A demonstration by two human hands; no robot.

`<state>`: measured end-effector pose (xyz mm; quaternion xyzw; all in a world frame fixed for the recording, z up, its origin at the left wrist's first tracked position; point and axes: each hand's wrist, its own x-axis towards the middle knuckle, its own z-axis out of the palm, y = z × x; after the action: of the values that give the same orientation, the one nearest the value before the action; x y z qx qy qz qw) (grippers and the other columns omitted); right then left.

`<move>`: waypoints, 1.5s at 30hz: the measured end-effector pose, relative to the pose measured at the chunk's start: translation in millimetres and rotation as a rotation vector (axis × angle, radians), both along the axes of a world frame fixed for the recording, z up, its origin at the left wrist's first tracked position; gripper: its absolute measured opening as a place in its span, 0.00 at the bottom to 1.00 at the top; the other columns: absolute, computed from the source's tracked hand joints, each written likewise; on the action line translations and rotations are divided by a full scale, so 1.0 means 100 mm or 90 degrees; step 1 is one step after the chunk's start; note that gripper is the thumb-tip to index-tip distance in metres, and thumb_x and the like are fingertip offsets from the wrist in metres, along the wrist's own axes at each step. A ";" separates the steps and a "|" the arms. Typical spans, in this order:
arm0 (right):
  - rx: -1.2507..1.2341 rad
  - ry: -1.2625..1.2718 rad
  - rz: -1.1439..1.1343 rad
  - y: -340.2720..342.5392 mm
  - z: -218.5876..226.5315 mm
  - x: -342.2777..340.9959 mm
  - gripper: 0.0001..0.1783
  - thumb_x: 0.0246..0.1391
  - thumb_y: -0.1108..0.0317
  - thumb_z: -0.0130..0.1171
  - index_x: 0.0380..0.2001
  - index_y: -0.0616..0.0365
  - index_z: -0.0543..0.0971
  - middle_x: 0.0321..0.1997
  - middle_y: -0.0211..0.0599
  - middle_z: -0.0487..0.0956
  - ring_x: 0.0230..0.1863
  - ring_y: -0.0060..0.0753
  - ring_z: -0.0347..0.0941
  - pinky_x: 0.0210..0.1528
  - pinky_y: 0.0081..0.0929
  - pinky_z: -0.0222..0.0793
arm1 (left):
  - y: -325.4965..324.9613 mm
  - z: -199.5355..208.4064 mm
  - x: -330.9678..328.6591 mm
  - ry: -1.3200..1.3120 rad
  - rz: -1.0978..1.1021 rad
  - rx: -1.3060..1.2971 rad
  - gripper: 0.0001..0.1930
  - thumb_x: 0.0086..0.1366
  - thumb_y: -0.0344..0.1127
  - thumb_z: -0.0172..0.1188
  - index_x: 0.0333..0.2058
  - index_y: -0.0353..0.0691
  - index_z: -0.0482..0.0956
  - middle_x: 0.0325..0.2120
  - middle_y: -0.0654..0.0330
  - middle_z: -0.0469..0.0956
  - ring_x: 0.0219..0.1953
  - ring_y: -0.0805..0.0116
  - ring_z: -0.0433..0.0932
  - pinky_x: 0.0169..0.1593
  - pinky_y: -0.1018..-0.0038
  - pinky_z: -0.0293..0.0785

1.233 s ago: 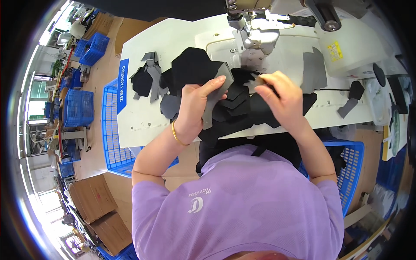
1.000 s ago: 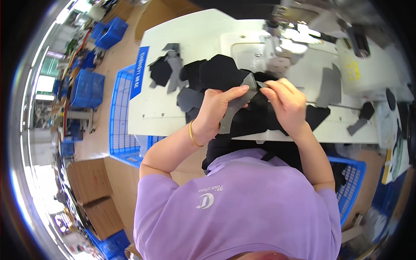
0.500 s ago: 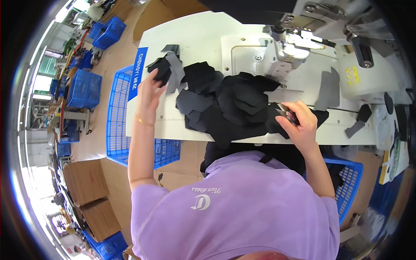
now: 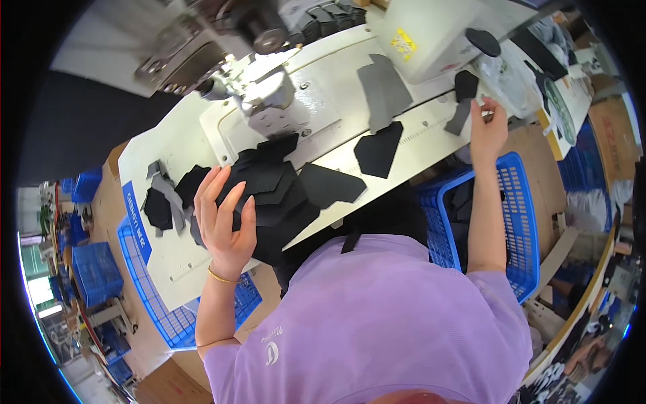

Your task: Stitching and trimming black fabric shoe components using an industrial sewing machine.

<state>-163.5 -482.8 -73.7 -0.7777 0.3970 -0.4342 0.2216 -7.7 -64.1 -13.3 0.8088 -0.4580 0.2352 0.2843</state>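
Observation:
My left hand [image 4: 225,229] is over the left part of a heap of black cut fabric pieces [image 4: 272,195], its fingers spread and holding nothing. At the table's right end, my right hand [image 4: 489,131] has its fingers curled together. Something small and pale shows at its fingertips, too indistinct to name. Beside that hand lie a grey fabric piece [image 4: 458,118] and a black fabric piece [image 4: 465,85]. Between my hands, another black piece [image 4: 379,149] and a large grey piece [image 4: 385,91] rest on the white sewing table [image 4: 323,145].
A sewing machine head [image 4: 269,94] stands behind the heap. Further scraps [image 4: 161,198] lie at the table's left end. Blue plastic baskets stand below the table, one on the left [image 4: 171,330] and one on the right [image 4: 525,222]. A clear plastic bag [image 4: 505,81] sits at the far right.
The view has swung right. My right hand has moved from the heap to the table's right end. My left hand has gone from the left scraps to the heap.

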 end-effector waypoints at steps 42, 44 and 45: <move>0.268 -0.142 0.698 1.84 0.82 0.52 0.05 0.55 0.73 0.63 0.30 0.64 0.79 0.21 0.32 0.77 0.21 0.14 0.68 0.24 0.15 0.64 | -0.91 0.29 -0.35 0.288 -0.203 -0.202 0.19 0.50 0.17 0.63 0.42 0.32 0.73 0.37 0.52 0.76 0.34 0.59 0.79 0.38 0.73 0.77; 0.282 -0.144 0.708 1.85 0.80 0.52 0.07 0.54 0.72 0.64 0.31 0.63 0.77 0.21 0.30 0.76 0.22 0.12 0.67 0.24 0.15 0.64 | -0.90 0.29 -0.32 0.336 -0.219 -0.225 0.16 0.52 0.16 0.61 0.41 0.32 0.74 0.37 0.52 0.77 0.34 0.60 0.79 0.38 0.74 0.77; 0.284 -0.144 0.707 1.85 0.79 0.53 0.07 0.54 0.72 0.64 0.31 0.63 0.77 0.21 0.30 0.76 0.22 0.12 0.67 0.24 0.15 0.64 | -0.88 0.28 -0.32 0.382 -0.234 -0.249 0.14 0.55 0.15 0.59 0.40 0.32 0.76 0.38 0.53 0.78 0.35 0.62 0.79 0.39 0.75 0.77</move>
<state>-110.3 -298.0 5.1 -0.7524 -0.0126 -0.2395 0.6135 -39.2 -152.2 15.1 0.6768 -0.4384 0.0163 0.5912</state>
